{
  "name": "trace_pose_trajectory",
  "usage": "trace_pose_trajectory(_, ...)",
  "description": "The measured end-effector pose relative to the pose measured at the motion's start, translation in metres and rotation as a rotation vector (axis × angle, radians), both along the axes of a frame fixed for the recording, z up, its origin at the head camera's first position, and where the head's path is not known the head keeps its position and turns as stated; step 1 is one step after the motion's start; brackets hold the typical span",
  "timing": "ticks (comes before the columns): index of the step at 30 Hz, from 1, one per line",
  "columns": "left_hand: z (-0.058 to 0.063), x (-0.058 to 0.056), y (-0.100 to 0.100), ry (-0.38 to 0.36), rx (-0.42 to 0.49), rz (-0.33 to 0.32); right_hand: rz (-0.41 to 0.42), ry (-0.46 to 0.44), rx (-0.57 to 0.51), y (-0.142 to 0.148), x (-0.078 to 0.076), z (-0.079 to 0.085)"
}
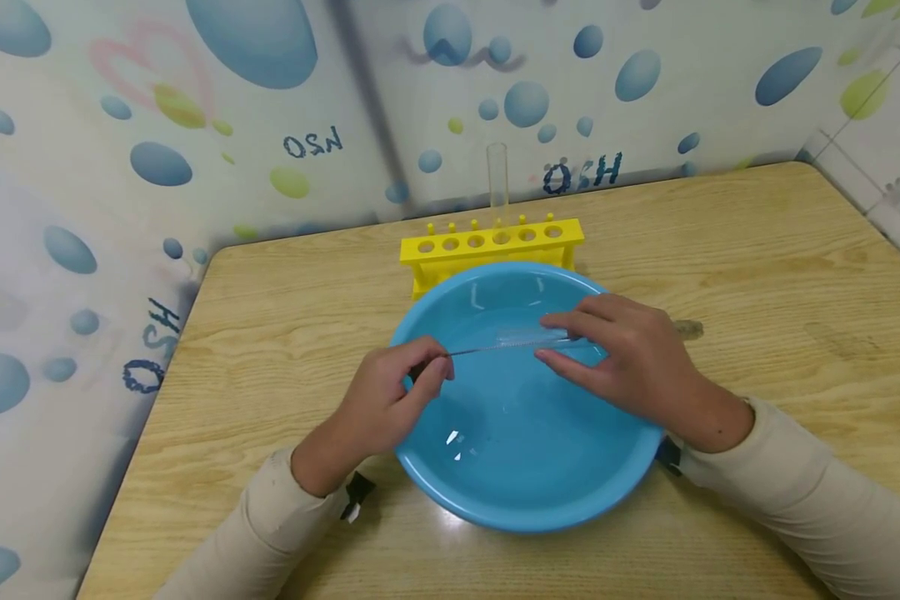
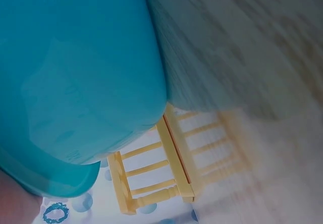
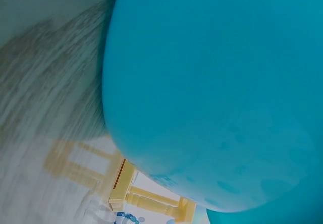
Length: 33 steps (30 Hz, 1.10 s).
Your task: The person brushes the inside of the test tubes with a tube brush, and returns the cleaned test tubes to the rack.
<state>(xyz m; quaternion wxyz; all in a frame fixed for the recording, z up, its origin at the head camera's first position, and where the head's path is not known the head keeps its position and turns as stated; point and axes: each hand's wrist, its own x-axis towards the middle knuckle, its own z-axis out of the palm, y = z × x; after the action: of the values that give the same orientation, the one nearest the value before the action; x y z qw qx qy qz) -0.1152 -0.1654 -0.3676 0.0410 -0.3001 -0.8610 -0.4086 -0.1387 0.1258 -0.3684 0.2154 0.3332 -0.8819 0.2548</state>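
Over the blue basin [image 1: 525, 450], my right hand [image 1: 633, 358] holds a clear glass test tube [image 1: 521, 337] lying almost level, its open end to the left. My left hand [image 1: 393, 392] pinches the thin wire handle of a test tube brush [image 1: 468, 351]. The wire runs into the tube's mouth. Past the right hand, in line with the wire, shows a brownish bristly end [image 1: 688, 330]. The middle of the tube is hidden by the right fingers. Both wrist views show mostly the basin's outer wall [image 2: 91, 72], without the fingers.
Right behind the basin stands a yellow test tube rack [image 1: 491, 242] with one upright glass tube [image 1: 498, 179] in it. Everything is on a wooden table [image 1: 757, 275], against a wall [image 1: 367, 125] printed with bubbles.
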Motion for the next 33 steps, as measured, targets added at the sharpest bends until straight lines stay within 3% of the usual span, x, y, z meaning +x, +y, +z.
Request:
trace_pose_trajectory(8, -0.0006, 0.0008, -0.0002, 0.004, 0.015, -0.012, 0.013, -0.01, 0.038, 0.0009, 0.001, 0.0008)
trace_pose_trajectory(17, -0.0009, 0.0015, 0.0004, -0.003, 0.022, 0.032, 0.015, -0.009, 0.054, 0.0007, 0.0011, 0.0011)
trace_pose_trajectory(26, -0.0035, 0.0, 0.0004, 0.015, 0.053, 0.03, 0.02, 0.006, 0.049, 0.0006, 0.0003, 0.0008)
trace_pose_trajectory(33, -0.0038, -0.0001, 0.001, 0.013, 0.136, 0.044, 0.031, 0.003, 0.04, 0.0009, -0.0009, 0.0006)
